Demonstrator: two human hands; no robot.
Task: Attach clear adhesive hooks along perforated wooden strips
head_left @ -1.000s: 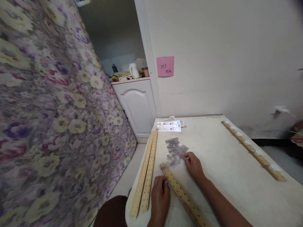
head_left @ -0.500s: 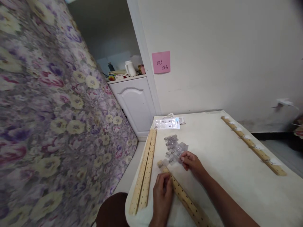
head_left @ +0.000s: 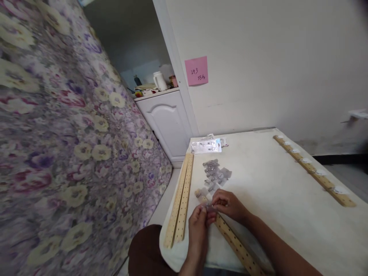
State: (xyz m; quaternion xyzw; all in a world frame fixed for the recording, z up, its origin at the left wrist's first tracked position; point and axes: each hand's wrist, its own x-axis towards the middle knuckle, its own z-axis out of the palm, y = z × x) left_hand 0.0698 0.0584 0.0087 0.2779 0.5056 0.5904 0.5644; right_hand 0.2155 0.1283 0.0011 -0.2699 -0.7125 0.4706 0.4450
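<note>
My left hand (head_left: pixel 198 222) and my right hand (head_left: pixel 229 205) meet over the far part of a perforated wooden strip (head_left: pixel 238 245). Fingertips of both hands pinch a small clear plastic packet (head_left: pixel 211 207); its contents are too small to make out. The strip runs diagonally beneath the hands toward the table's near edge, and its far end shows beyond the fingers. Just past that end lies a loose pile of clear packets (head_left: pixel 213 171) with small shiny parts.
Two more perforated wooden strips (head_left: pixel 183 203) lie along the table's left edge. Blister packaging (head_left: pixel 205 146) rests at the far left corner. A strip with white discs (head_left: pixel 314 170) runs down the right side. A floral curtain (head_left: pixel 71 153) hangs left of the white table (head_left: pixel 258 161).
My right hand has come from the packet pile toward my left hand, bringing a clear packet. My left hand has moved from the strip's side to pinch the packet too.
</note>
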